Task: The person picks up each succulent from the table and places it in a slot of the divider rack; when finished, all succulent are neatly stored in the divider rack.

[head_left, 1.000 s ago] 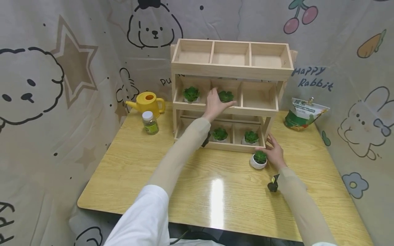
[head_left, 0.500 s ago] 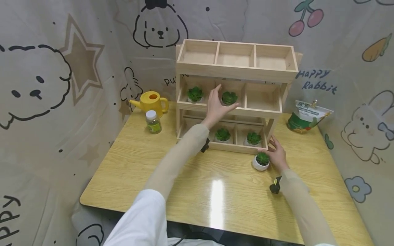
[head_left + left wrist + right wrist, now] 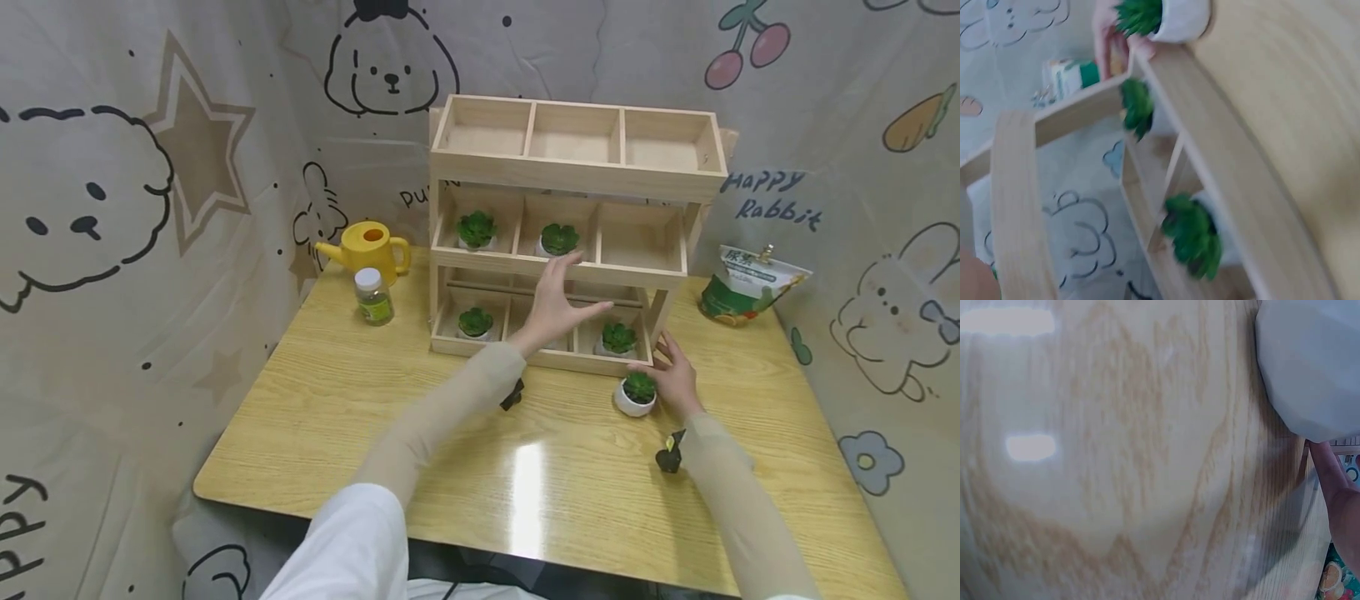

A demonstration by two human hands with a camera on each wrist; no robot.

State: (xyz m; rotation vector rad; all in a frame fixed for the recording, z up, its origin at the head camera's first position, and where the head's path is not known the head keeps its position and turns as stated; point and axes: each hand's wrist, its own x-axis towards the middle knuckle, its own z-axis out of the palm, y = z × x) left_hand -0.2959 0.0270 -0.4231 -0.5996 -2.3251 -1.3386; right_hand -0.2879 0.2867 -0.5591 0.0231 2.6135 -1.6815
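Note:
A three-tier wooden shelf [image 3: 577,172] stands on the table. My left hand [image 3: 553,310] is held before its lower tiers, fingers and thumb spread, holding nothing. Potted succulents sit in the middle tier's left [image 3: 477,229] and centre compartments. On the bottom tier, one succulent [image 3: 476,322] is at left and another succulent [image 3: 618,338] at right; the centre pot is mostly hidden behind my left hand, but its green leaves [image 3: 1191,234] show in the left wrist view. My right hand [image 3: 676,382] grips the shelf's lower right corner, beside a white-potted succulent [image 3: 635,395] on the table.
To the shelf's left are a yellow watering can [image 3: 369,252] and a small jar [image 3: 373,297] with a white lid. A clipped green-and-white bag [image 3: 746,285] stands at right. Printed cloth [image 3: 225,317] hangs around the wooden table [image 3: 360,425].
My left hand has come away from the middle tier's centre succulent and moved down and right, uncovering the bottom-left succulent. The right hand has stayed at the shelf corner. The view shifted slightly.

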